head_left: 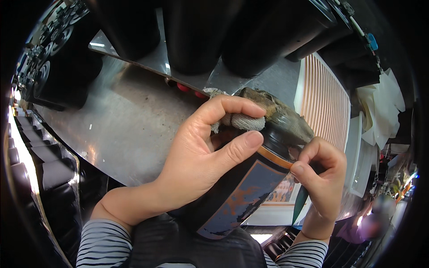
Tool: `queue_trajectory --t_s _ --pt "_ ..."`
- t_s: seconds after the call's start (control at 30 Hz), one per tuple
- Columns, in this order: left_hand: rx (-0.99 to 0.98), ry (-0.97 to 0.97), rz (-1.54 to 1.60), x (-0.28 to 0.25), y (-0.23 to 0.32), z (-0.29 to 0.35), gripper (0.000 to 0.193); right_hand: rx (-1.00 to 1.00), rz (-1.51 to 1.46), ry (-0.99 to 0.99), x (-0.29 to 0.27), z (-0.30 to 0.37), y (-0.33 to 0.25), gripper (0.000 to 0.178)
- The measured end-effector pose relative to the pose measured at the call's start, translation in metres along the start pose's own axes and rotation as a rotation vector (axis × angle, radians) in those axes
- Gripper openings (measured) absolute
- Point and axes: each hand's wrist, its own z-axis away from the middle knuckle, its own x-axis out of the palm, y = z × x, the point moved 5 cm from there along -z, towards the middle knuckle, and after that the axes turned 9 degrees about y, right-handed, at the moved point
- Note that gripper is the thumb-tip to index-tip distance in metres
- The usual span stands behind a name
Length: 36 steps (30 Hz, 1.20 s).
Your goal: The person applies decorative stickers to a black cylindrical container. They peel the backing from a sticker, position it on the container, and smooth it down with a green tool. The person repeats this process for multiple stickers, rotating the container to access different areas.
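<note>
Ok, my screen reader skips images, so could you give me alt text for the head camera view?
A left hand grips a dark bottle with a worn blue label and presses a grey cloth to its top, while the right hand pinches near the neck. Below lies a shiny metal table.

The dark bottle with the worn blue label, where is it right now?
In the head view, the dark bottle sits centre-frame above the metal table, tilted, held in the left hand, with the right hand at its neck.

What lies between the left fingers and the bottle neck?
A grey cloth, pressed by the left fingers against the bottle; the head view shows it.
</note>
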Motion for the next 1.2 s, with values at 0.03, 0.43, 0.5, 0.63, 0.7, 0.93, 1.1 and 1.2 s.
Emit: queue_trajectory --t_s 0.03,0.43,0.5,0.63,0.7,0.93,1.1,1.2 --pt "-0.016 0.0 -0.005 -0.001 -0.001 0.0 0.03 -0.005 0.004 -0.001 -0.001 0.0 0.001 0.021" --pt "-0.017 0.037 0.084 -0.007 -0.011 -0.002 0.024 0.002 0.009 -0.009 -0.002 0.001 0.005 0.021" --pt "-0.052 0.082 0.103 -0.004 -0.008 -0.001 0.023 0.0 0.004 -0.012 -0.002 0.002 0.003 0.021" --pt "0.632 -0.257 -0.904 0.017 0.04 0.033 0.038 -0.034 0.005 -0.028 -0.001 0.0 0.001 0.02" --pt "0.66 -0.199 -0.961 0.019 0.026 0.04 0.046 -0.09 0.048 -0.052 -0.001 -0.002 0.002 0.02" --pt "0.142 0.096 -0.195 -0.002 -0.008 0.046 0.071 -0.097 0.052 -0.043 -0.001 0.0 0.006 0.021" --pt "0.198 0.094 -0.346 0.002 -0.001 0.045 0.063 -0.032 -0.068 -0.059 -0.004 0.003 0.012 0.02" --pt "0.506 -0.034 -0.969 0.017 0.022 0.047 0.051 -0.02 -0.136 -0.028 -0.01 0.006 0.018 0.024"
